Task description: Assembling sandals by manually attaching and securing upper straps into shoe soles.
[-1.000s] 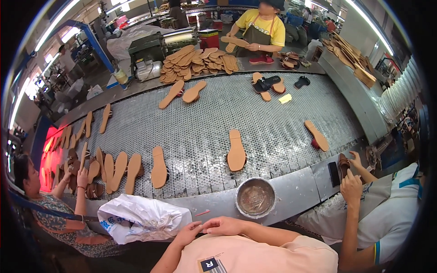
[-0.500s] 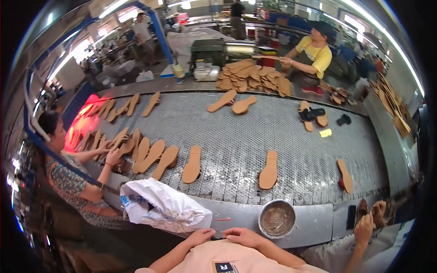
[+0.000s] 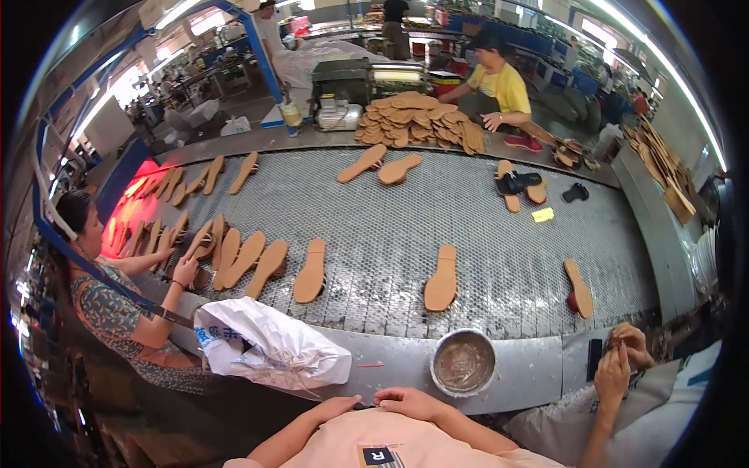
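My left hand [image 3: 337, 407] rests low in front of my body at the near edge of the metal table. Beside it, a small gap away, lies my right hand [image 3: 409, 402]. The fingers of both are loosely stretched and hold nothing that I can see; some fingertips are hidden at the edge. Nearest to my right hand stands a round metal bowl [image 3: 491, 357] with dried residue inside. A thin red stick [image 3: 370, 365] lies on the metal ledge beyond my hands. Past the ledge, tan shoe soles [image 3: 441, 279] lie on a metal mesh conveyor [image 3: 374, 226].
A white sack [image 3: 269, 343] lies at the left. Beyond it a co-worker's hand [image 3: 186, 270] is among soles near a red-lit opening [image 3: 129, 207]. Another's hands [image 3: 616, 366] work at the right, by a black flat object [image 3: 594, 359]. A sole pile [image 3: 421, 121] stands at the far side.
The view has shifted slightly, so the scene sits further left. My hands stay resting. The far co-worker in yellow has one hand stretched toward the pile and the other lowered and spread.
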`<state>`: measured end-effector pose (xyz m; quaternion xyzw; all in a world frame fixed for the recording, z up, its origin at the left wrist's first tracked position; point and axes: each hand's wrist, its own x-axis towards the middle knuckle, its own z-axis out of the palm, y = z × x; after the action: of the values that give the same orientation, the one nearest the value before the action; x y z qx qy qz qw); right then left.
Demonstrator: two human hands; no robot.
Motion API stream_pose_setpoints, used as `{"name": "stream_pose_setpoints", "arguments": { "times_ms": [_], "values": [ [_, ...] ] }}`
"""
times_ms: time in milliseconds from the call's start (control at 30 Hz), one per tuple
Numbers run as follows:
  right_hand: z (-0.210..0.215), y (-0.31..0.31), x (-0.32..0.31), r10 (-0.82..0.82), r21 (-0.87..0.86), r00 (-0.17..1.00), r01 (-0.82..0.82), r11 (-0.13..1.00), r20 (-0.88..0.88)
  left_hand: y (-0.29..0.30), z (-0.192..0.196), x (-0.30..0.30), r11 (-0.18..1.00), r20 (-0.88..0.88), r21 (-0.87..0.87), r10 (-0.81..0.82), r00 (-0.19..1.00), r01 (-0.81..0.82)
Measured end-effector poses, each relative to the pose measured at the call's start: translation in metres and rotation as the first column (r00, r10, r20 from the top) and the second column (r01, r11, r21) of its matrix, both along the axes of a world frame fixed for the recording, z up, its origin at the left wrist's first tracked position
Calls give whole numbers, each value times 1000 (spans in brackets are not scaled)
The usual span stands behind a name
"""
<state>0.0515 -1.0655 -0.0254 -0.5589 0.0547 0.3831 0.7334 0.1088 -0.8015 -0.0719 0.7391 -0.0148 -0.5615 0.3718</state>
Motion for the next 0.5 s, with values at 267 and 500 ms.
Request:
{"name": "stream_pose_setpoints", "arguments": {
  "times_ms": [267,500],
  "values": [
    [1,-23,-28,3,53,1000,-2,999,-18,-44,79,-4,978,-228,81,207,951,-194],
    [-17,-32,-52,-35,18,999,35,999,14,-38,54,-4,994,-214,-97,28,976,-50]
  ]
}}
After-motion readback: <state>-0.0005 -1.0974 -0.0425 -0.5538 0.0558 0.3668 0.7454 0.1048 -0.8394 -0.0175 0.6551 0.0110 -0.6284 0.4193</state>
